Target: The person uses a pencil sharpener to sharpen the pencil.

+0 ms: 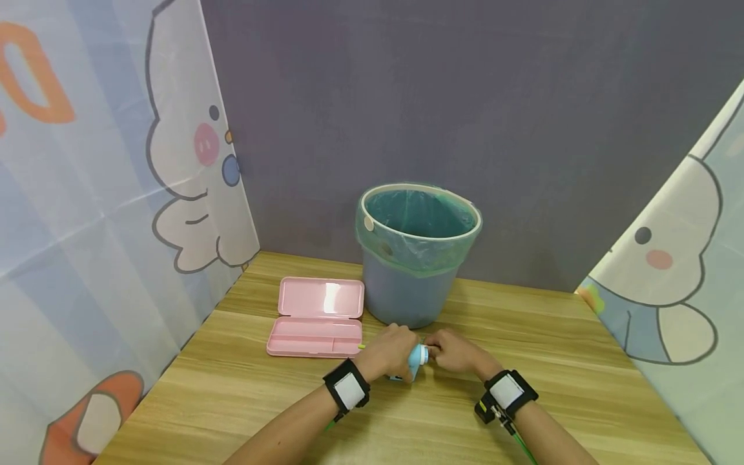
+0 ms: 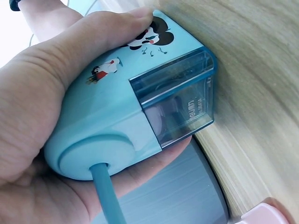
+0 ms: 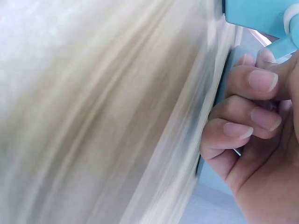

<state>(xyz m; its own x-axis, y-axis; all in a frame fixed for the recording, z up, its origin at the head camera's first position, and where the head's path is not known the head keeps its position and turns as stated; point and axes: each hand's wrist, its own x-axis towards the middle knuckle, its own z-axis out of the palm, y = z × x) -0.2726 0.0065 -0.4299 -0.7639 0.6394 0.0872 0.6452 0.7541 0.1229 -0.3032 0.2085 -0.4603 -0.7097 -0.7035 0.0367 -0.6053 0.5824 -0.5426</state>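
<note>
The left hand (image 1: 388, 352) grips a light-blue sharpener (image 2: 114, 100), thumb across its printed face and fingers round the opposite side. The right hand (image 1: 458, 352) has its fingers curled in at the end of the crank (image 3: 281, 48), pinching there, though the crank's tip is hidden among them. A teal pencil (image 2: 107, 196) sticks out of the hole at the end facing away from the crank. The see-through drawer (image 2: 180, 109) sits beside the printed face, close to the wood.

From where I stand, the sharpener is at the near middle of the table (image 1: 192, 387), between the two hands; I cannot tell whether its base touches the wood. A small yellow-green tip pokes out left of the left hand, too small to identify for sure.

Just past that hand, to the left, a pink case (image 1: 302, 328) lies open, its lid folded back flat. Right beside the case and behind the hands stands a grey-blue bin (image 1: 407, 294) with a green liner (image 1: 427, 252) folded over its rim. Each wrist wears a black band. A grey cloth (image 1: 465, 97) hangs behind, with cartoon-printed sheets on both sides.
</note>
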